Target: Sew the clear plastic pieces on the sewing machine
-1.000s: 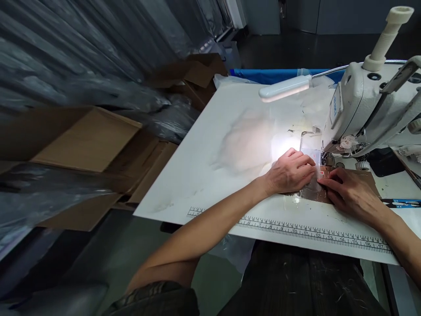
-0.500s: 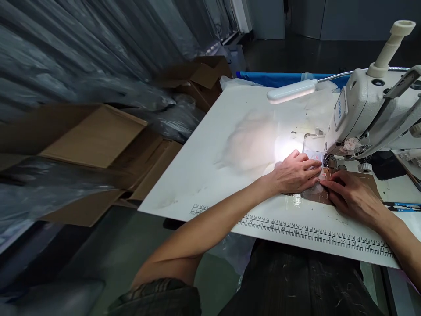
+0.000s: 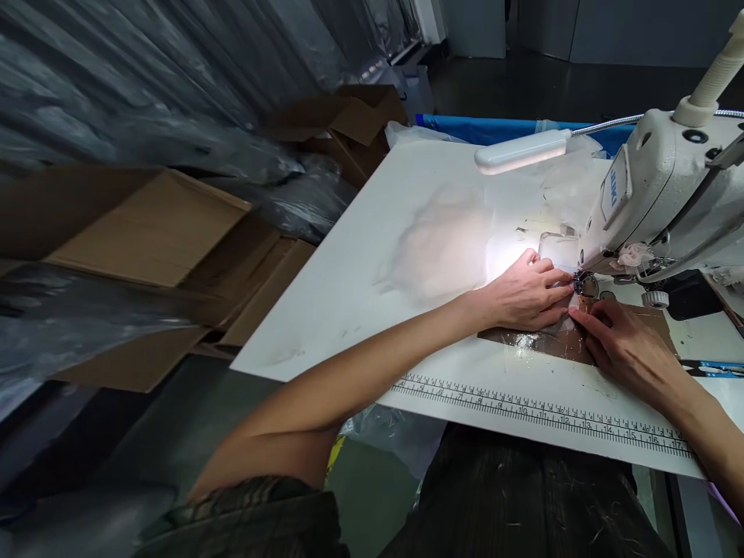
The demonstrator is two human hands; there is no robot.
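Beside the presser foot (image 3: 583,284) of a white sewing machine (image 3: 633,174), my left hand (image 3: 532,294) lies palm down with its fingers stretched toward the needle area. Under its fingertips is a small piece of thin whitish fabric (image 3: 565,322), mostly covered by the hand. My right hand (image 3: 625,337) pinches the near edge of that fabric between thumb and forefinger, just in front of the foot. The fingertips of both hands are close together. A shiny brown plate (image 3: 523,342) lies beneath them. The needle itself cannot be made out.
A lamp (image 3: 523,153) lights the white table (image 3: 325,310), which has a printed ruler (image 3: 523,409) along its front edge. Blue-handled snips (image 3: 718,369) lie at right. Open cardboard boxes (image 3: 151,229) and plastic sheeting (image 3: 75,306) stand left of the table.
The view has shifted slightly. My left hand has slid a little toward the presser foot, covering more of the fabric and baring more brown plate. My right hand keeps its pinch.
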